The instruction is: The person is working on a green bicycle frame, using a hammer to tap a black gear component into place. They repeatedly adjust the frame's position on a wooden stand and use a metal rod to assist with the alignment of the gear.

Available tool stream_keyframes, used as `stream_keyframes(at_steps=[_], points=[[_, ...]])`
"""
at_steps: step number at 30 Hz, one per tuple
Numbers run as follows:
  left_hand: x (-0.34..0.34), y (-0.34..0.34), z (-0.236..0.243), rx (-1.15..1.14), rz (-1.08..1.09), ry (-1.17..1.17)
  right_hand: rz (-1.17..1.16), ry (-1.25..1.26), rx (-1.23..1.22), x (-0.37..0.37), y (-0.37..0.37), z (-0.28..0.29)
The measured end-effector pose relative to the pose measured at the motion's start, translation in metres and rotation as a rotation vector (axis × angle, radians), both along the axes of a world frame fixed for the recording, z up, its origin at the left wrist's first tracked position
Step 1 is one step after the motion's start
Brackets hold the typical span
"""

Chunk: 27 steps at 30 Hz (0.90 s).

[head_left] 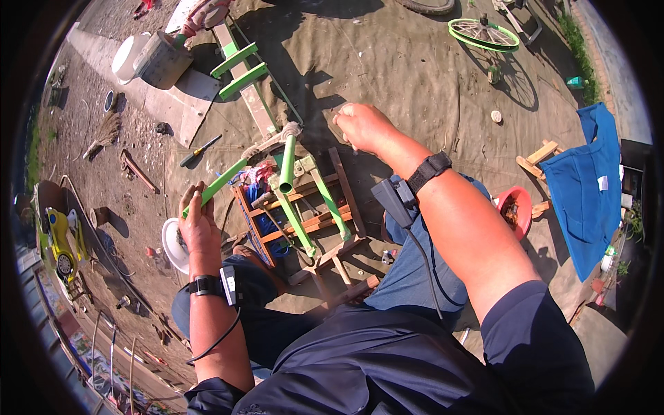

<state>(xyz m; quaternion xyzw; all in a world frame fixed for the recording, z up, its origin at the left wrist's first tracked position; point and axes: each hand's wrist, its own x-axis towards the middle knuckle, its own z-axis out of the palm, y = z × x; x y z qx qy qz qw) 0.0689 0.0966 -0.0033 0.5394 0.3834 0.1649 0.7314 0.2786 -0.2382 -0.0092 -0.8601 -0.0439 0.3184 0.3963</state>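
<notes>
My left hand (200, 232) is closed round the lower end of a light-green tube (225, 181). That tube slants up to a joint wrapped in pale rope or cloth strip (290, 131). An open-ended green tube (287, 166) points toward me from the same joint. Beyond it stretches a long green-edged beam (250, 100) with two short crossbars. My right hand (365, 128) is raised to the right of the wrapped joint, apart from it. Its fingers are curled together; whether they hold something thin is not clear. Between my knees stands a wooden rack (346, 190) with green bars over it.
A screwdriver (200, 151) and a hand broom (105, 135) lie on the left. Farther off is a grey bucket (162, 61). A white bowl (174, 245) sits beside my left wrist. On the right are a red bowl (523, 207), blue cloth (588, 187) and green-rimmed wheel (484, 34).
</notes>
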Motion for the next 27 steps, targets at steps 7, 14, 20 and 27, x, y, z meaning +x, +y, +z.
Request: stream_keyframes(at_steps=[7,14,20,27], points=[[0.001,-0.002,0.0,-0.007,0.005,-0.014,0.052,-0.052,-0.032,0.0,-0.002,-0.003],[0.001,-0.003,-0.001,0.01,0.006,-0.014,0.135,-0.113,-0.168,-0.001,-0.001,0.015],[0.002,-0.007,-0.002,0.001,0.013,-0.031,0.208,-0.058,-0.21,-0.016,-0.003,-0.006],[0.005,-0.017,0.022,0.006,-0.033,0.054,0.371,0.034,-0.372,-0.034,0.008,-0.054]])
